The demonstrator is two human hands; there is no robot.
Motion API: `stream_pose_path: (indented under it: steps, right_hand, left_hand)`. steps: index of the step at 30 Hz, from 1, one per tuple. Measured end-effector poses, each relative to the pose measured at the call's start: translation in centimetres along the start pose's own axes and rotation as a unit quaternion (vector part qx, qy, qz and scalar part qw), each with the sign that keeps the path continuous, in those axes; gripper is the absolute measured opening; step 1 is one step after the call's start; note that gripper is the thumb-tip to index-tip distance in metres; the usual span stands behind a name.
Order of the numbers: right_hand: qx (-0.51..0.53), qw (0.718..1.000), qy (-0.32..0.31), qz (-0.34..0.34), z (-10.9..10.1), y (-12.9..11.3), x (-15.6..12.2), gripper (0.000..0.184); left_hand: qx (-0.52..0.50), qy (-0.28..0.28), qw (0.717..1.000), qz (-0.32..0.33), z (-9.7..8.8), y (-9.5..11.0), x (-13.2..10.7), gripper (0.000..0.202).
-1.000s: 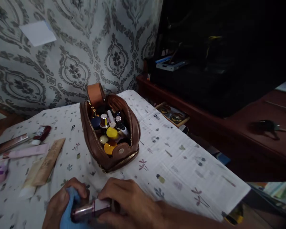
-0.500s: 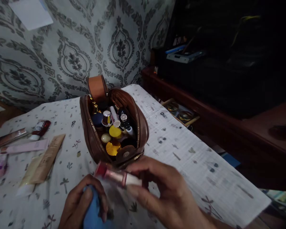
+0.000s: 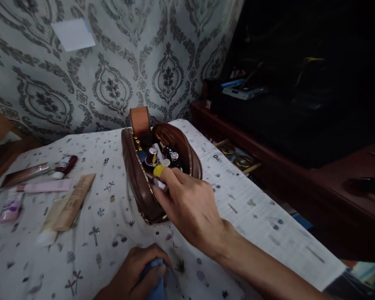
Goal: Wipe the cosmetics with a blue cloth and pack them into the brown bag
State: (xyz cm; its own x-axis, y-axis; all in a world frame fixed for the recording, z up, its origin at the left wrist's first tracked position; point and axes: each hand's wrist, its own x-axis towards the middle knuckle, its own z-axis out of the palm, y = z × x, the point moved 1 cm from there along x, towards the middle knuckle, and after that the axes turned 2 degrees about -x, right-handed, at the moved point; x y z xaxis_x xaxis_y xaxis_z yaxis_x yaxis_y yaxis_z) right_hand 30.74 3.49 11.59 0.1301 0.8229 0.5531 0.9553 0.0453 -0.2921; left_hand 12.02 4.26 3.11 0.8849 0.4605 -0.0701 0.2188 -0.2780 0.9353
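My right hand point(image 3: 190, 208) reaches into the open brown leather pouch point(image 3: 142, 187) on the patterned tablecloth. Its fingers are closed over the front of the opening, and a whitish end of a small tube point(image 3: 158, 183) shows beneath them. Inside the pouch stand several small bottles, among them one with a yellow cap point(image 3: 158, 170) and one with a silver cap point(image 3: 152, 152). My left hand point(image 3: 134, 271) rests near the table's front edge, closed round a blue cloth point(image 3: 155, 283).
Cosmetics lie left of the pouch: a beige tube point(image 3: 70, 201), a pink tube point(image 3: 45, 186), a red bottle point(image 3: 65, 164), a brown tube point(image 3: 23, 175), a small pink item point(image 3: 10, 208). A dark wooden cabinet point(image 3: 300, 175) stands to the right, with round tins point(image 3: 234, 154) by the table.
My right hand lifted the pink-and-white tube off the blue cloth and carried it forward into the pouch. My left hand stayed low with the cloth. The view shifted left.
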Motion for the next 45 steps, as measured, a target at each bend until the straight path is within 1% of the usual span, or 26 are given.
stream_pose_path:
  steps: [3,7,12,14,16,19,21,22,25,27,29,31,37,40,42,45]
  right_hand:
    - [0.018,0.999,-0.047,-0.016,-0.1,0.0,-0.2,0.02]
    - [0.068,0.994,-0.08,0.0,-0.6,0.2,-0.6,0.026]
    - [0.104,0.985,-0.133,0.04,-1.6,0.3,-0.5,0.011]
    - [0.117,0.981,-0.144,0.051,-1.8,0.3,-0.4,0.008]
    - [0.135,0.98,-0.134,0.054,-1.8,0.4,-0.6,0.007]
    - [0.164,0.98,-0.096,0.055,-1.5,0.5,-1.0,0.007]
    - [0.169,0.981,-0.077,0.055,-1.2,0.4,-1.2,0.011]
    - [0.166,0.982,-0.079,0.05,-1.1,0.3,-1.1,0.013]
    - [0.157,0.979,-0.124,0.028,-1.0,-0.1,-0.8,0.02]
    - [0.159,0.974,-0.157,0.029,-1.1,-0.1,-0.6,0.024]
    - [0.161,0.971,-0.173,0.039,-1.3,-0.1,-0.5,0.026]
    - [0.158,0.969,-0.186,0.039,-1.6,0.0,-0.5,0.023]
    - [0.133,0.96,-0.245,0.031,-1.9,0.2,0.0,0.004]
    - [0.15,0.959,-0.234,0.044,-1.8,0.3,0.0,0.004]
    - [0.17,0.961,-0.21,0.056,-1.5,0.4,-0.3,0.007]
    - [0.218,0.959,-0.164,0.074,-1.0,0.6,-0.9,0.014]
  left_hand:
    - [0.023,0.002,1.0,0.015,0.1,-0.7,-0.1,0.04]
    - [0.017,-0.007,1.0,0.008,0.2,-1.0,-0.2,0.039]
    - [-0.008,-0.02,1.0,-0.008,0.4,-1.1,-0.2,0.037]
    - [-0.01,-0.024,1.0,-0.006,0.4,-1.0,-0.1,0.037]
    - [-0.004,-0.026,1.0,-0.003,0.4,-0.9,0.0,0.037]
    - [0.019,-0.027,0.999,-0.005,0.3,-1.1,-0.1,0.037]
    - [0.029,-0.026,0.999,-0.005,0.3,-1.3,-0.3,0.036]
    - [0.033,-0.023,0.999,-0.007,0.3,-1.5,-0.4,0.036]
    - [0.043,-0.003,0.999,-0.01,0.3,-1.6,-0.6,0.036]
    - [0.041,-0.012,0.999,-0.002,0.2,-1.4,-0.5,0.035]
    - [0.031,-0.024,0.999,0.01,0.2,-1.0,-0.3,0.034]
    - [0.016,-0.03,0.999,0.013,0.1,-0.7,-0.1,0.033]
    - [0.007,-0.032,0.999,0.004,0.2,-0.6,0.0,0.031]
    - [0.009,-0.033,0.999,-0.002,0.2,-0.5,0.0,0.032]
    - [0.016,-0.035,0.999,-0.009,0.1,-0.5,0.0,0.031]
    - [0.016,-0.033,0.999,0.0,0.1,-0.4,0.0,0.031]
